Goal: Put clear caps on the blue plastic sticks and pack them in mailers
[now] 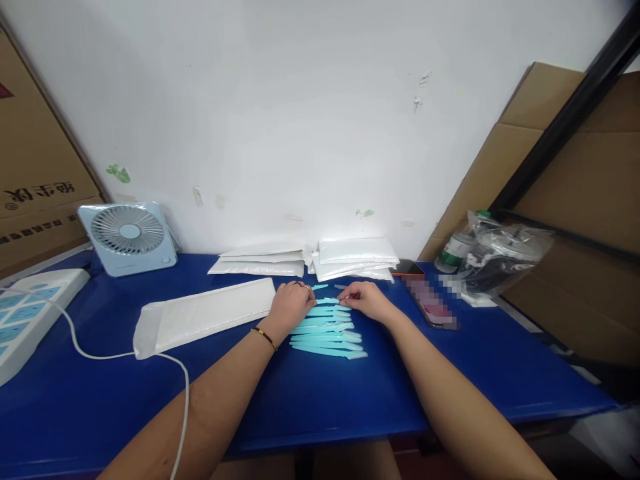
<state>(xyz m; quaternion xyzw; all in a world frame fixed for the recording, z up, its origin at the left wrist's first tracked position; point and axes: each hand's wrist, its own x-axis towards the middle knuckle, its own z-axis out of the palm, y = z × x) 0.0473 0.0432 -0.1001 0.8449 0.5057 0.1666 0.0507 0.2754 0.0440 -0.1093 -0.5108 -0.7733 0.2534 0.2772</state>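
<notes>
Several turquoise eyebrow razors (325, 338) lie side by side in a column on the table, most with their blade ends to the right. At the far end of this column, my left hand (291, 305) is closed on the handle end of one eyebrow razor (327, 301). The fingers of my right hand (367, 300) pinch the right end of that same razor, and their tips partly hide it. Just beyond my hands lie another turquoise razor (320, 287) and a small clear piece (341, 287) too small to make out.
A long white padded mailer (210, 313) lies left of my hands. Stacked white mailers (255, 262) line the wall. A blue fan (129, 239), power strip (30, 313) and white cable (187, 393) are at left. Phone (431, 303), bottle (454, 252) and plastic bag (505, 257) stand right.
</notes>
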